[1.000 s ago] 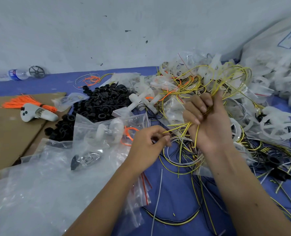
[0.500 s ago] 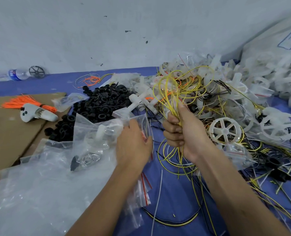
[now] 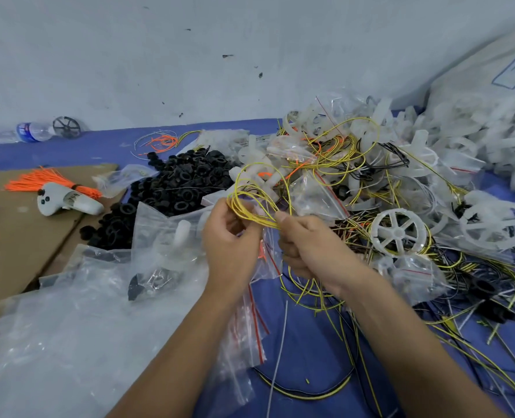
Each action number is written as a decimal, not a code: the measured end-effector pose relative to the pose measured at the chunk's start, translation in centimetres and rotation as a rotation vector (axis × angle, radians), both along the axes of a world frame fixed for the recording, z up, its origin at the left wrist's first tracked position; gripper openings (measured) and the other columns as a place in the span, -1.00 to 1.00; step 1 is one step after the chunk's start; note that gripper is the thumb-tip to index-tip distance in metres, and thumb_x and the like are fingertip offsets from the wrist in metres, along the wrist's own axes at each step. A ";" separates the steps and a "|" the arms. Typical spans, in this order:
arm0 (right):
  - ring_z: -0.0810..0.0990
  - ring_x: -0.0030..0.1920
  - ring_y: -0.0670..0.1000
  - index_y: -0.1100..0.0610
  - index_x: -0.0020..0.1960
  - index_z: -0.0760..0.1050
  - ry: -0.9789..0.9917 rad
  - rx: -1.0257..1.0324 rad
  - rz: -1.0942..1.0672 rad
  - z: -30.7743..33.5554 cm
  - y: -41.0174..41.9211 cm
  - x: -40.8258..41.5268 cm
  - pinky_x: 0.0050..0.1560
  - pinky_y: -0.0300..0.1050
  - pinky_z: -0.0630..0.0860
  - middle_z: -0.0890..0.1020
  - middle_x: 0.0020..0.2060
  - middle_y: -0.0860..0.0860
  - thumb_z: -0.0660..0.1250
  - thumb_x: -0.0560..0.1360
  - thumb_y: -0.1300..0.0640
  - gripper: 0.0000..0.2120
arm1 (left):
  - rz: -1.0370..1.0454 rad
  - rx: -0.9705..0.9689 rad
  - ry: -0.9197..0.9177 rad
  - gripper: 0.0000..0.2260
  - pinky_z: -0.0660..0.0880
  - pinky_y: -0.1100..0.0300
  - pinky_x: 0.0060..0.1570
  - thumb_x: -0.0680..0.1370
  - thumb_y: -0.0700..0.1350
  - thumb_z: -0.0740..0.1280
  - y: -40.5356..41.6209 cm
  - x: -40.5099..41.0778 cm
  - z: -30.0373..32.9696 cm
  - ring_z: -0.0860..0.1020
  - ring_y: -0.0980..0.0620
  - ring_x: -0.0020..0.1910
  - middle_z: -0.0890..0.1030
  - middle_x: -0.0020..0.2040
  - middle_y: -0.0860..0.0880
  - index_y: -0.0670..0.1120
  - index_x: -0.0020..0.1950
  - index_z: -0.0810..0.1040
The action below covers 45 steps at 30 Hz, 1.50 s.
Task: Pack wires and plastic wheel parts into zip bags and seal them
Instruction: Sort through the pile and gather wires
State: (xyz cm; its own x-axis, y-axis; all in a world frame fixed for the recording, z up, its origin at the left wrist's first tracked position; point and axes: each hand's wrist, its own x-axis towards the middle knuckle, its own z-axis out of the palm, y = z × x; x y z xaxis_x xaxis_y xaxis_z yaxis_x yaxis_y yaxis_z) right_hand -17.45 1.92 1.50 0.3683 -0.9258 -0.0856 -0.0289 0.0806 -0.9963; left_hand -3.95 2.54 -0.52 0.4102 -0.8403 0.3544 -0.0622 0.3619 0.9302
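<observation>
A looped bundle of yellow wires [image 3: 259,191] arches up between both hands. My right hand [image 3: 307,248] grips the bundle's gathered ends in a fist, thumb on top. My left hand [image 3: 230,239] pinches the loop's left side with curled fingers. A clear zip bag with a red seal strip [image 3: 269,260] hangs just below and between the hands; which hand holds it I cannot tell. White plastic wheels [image 3: 396,232] lie tangled with more yellow and black wires to the right.
A heap of black rings [image 3: 174,188] sits behind the left hand. Empty clear zip bags [image 3: 78,321] spread at front left. Cardboard [image 3: 15,236] carries orange ties and a white controller [image 3: 66,202]. A large sack of white parts [image 3: 491,116] fills the right rear.
My right hand has brought the yellow wire bundle down and leftward from the pile. My left hand has left the zip bags and taken hold of the wire loop.
</observation>
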 end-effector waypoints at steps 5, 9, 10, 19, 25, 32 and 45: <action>0.13 -0.55 -0.07 0.10 -0.40 0.17 0.551 -0.368 -0.147 -0.5 -0.9 -1.0 -0.50 -0.17 0.11 0.19 -0.53 0.01 0.17 0.68 -0.02 -0.50 | 0.207 -0.134 0.104 -0.84 0.47 -0.01 -0.23 0.48 -0.28 0.36 0.6 0.0 0.5 0.50 -0.08 -0.28 0.55 -0.22 -0.04 -0.04 -0.06 0.47; 0.25 -0.50 -0.01 0.08 -0.45 0.19 0.860 -0.509 -0.048 -0.5 -0.9 -1.2 -0.38 -0.06 0.13 0.26 -0.55 -0.01 0.16 0.68 0.01 -0.46 | 0.316 -0.215 -0.008 -0.77 0.46 0.33 -0.23 0.52 -0.30 0.38 0.4 0.6 0.9 0.53 0.17 -0.27 0.56 -0.24 0.17 0.02 -0.07 0.44; 0.30 -0.46 0.06 0.08 -0.44 0.20 0.909 -0.539 -0.022 -0.6 -0.8 -1.1 -0.32 -0.04 0.16 0.28 -0.53 0.00 0.15 0.69 -0.01 -0.47 | 0.326 -0.216 -0.049 -0.77 0.44 0.36 -0.25 0.53 -0.30 0.38 0.3 0.6 0.9 0.52 0.19 -0.27 0.56 -0.24 0.18 0.02 -0.08 0.44; 0.51 -0.24 0.25 0.10 -0.33 0.27 1.143 -0.667 0.008 -0.8 0.0 -0.1 -0.29 -0.01 0.34 0.54 -0.31 0.15 0.18 0.59 0.06 -0.67 | 0.166 -0.366 -0.686 -0.81 0.36 0.30 -0.18 0.51 -0.31 0.40 1.4 -0.8 0.3 0.42 0.14 -0.23 0.51 -0.17 0.07 -0.05 -0.08 0.48; 0.24 -0.53 -0.08 0.04 -0.33 0.45 0.051 0.036 0.084 0.0 0.0 -0.4 -0.52 -0.24 0.17 0.36 -0.50 0.01 0.09 0.64 0.18 -0.61 | 0.086 -0.483 -0.693 -0.87 0.30 0.34 -0.13 0.50 -0.36 0.38 1.9 -1.1 0.7 0.38 0.19 -0.20 0.48 -0.18 0.07 -0.15 -0.12 0.50; 0.18 -0.52 -0.18 0.00 -0.38 0.50 -0.266 0.267 0.252 0.8 -0.8 -0.4 -0.55 -0.35 0.06 0.28 -0.45 -0.08 0.10 0.63 0.19 -0.56 | 0.086 -0.510 -0.660 -0.88 0.32 0.33 -0.13 0.49 -0.38 0.36 2.1 -0.9 1.3 0.40 0.16 -0.22 0.50 -0.20 0.04 -0.18 -0.13 0.51; 0.54 -0.43 -0.10 0.08 -0.40 0.54 -0.164 0.217 0.221 1.7 -3.8 3.7 -0.46 -0.27 0.48 0.55 -0.45 0.00 0.02 0.64 0.40 -0.45 | 0.041 -0.440 -0.509 -0.91 0.49 0.08 -0.22 0.55 -0.27 0.37 2.2 -0.9 1.5 0.57 0.01 -0.22 0.57 -0.19 0.04 -0.11 -0.06 0.51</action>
